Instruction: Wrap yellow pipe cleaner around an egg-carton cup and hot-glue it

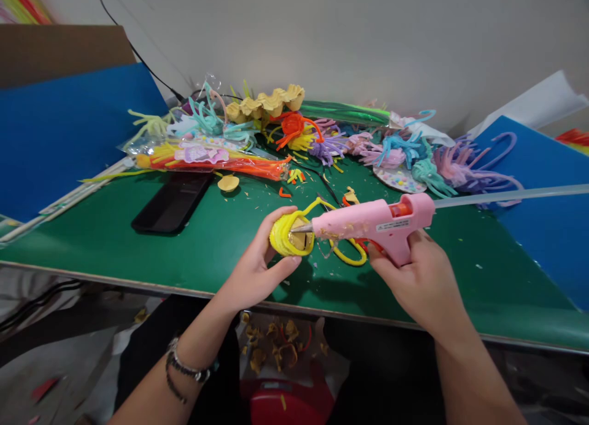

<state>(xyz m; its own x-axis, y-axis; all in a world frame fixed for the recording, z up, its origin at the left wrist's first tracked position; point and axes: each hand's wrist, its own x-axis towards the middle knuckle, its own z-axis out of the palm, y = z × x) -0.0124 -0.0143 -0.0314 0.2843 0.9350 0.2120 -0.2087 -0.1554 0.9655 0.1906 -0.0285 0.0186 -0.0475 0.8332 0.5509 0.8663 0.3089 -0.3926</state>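
Observation:
My left hand (267,265) grips a small round piece wrapped in yellow pipe cleaner (281,236), its tan cardboard-like end facing right. From the wrapping, a loose yellow length loops over the table to the right. My right hand (414,275) is closed round the handle of a pink glue gun (354,219), fingers at its red trigger. The metal nozzle (301,228) points left at the piece's tan end; whether it touches cannot be made out. A clear glue stick (510,196) sticks out of the gun's back.
A black phone (172,203) lies at the left on the green table (207,253). Bagged orange pipe cleaners (230,165), an egg-carton strip (271,103) and pastel pipe-cleaner bundles (396,152) line the back. Blue panels (78,124) stand at both sides. Scraps lie below the front edge.

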